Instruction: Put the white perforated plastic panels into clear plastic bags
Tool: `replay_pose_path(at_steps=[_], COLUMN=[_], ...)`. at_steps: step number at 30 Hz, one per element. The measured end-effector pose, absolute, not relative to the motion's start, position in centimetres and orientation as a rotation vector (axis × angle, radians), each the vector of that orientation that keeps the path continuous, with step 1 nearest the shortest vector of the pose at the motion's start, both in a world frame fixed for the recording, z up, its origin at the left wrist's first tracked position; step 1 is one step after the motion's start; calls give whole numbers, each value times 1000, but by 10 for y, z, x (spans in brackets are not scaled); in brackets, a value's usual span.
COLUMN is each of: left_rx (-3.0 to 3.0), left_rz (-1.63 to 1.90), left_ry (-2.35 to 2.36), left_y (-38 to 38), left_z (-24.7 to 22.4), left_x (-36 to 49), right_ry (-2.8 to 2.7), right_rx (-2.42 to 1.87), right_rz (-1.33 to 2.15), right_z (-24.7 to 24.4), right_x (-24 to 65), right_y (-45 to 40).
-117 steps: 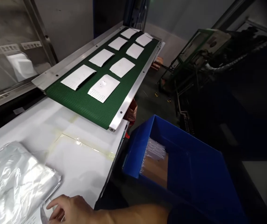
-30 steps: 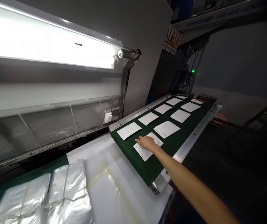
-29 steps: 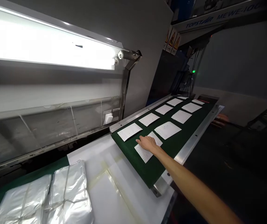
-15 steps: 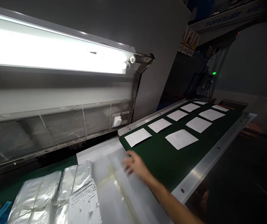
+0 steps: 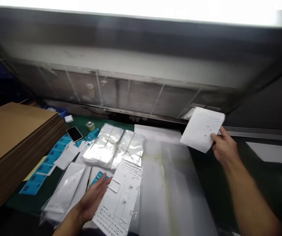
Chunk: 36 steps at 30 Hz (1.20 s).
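Observation:
My right hand [image 5: 226, 147] grips a white plastic panel [image 5: 202, 129] by its right edge, the thumb on its face. That panel is raised and tilted, with small holes and rows of slots. Lower down, my left hand [image 5: 94, 198] is at the left edge of a second white plastic panel [image 5: 121, 196], its fingers partly hidden behind it. This panel shows clips and slots and slants in front of bundles of clear plastic bags [image 5: 103, 144]. White sheeting [image 5: 153, 196] covers the surface between the hands.
Stacked brown cardboard [image 5: 20, 127] stands at the left. Near it lie a strip of blue labels [image 5: 44, 168], a phone [image 5: 74, 133], a small jar [image 5: 90, 125] and bagged white panels [image 5: 65, 188]. A green conveyor belt [image 5: 256, 177] runs at the right, beneath a bright lamp [image 5: 141, 9].
The view has swung left from the conveyor. My right hand, empty before near the belt's end, now holds a panel up. My left hand has come into view at the other panel.

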<state>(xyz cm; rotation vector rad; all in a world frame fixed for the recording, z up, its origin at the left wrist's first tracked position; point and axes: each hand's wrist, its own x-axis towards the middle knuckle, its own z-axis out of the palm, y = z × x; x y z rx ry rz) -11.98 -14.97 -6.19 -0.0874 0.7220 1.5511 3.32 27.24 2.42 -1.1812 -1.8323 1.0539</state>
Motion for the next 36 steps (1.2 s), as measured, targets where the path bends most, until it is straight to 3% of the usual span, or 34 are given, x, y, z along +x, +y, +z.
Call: replay_pose_path(at_steps=[3,6,8,11,13,16,19,21,23,25,29,36], left_rx=[5,120,188,290,327,282,165,106,100,166,569,1190], left_rz=[1519,1365,1244,1177,1214,1316,1491,1607,1684,1648,1237,680], left_ry=[620,638,660,700,745,782,805,827,911,1170,1967,2182], left_y=[-151,-146,-141,-138,-141,-153,-161,-159,-151,-140,-114,-43], left_z=[-57,-57,-57,-59,-60,-64,-75,-88,-108,-131,-179,-237], left_x=[-127,-128,-127,-129,-132,-135,-127,-113,-96,-84,-97,-152], right_ry=[-2225,-2918,-3044,-3219,-3186,-2780,-2117,-1709,-1437,-1348,-1309,-1242], right_rx=[-955,-8,427,696,607,-16,-867,-1222,-1301,-1240,-1348,-1589], right_rz=[1504,2002,1947,1562,1349,1299,1474,1816,2179,2278,2216,2108], right_z=[28,34,31,20,15,9,-13,-42,-75,-104,-131,-136], right_x=[15,-6,-26,-47,-44,-16,16,27,32,35,57,112], right_y=[214,129,81,45,41,42,31,11,-12,-29,-27,-2])
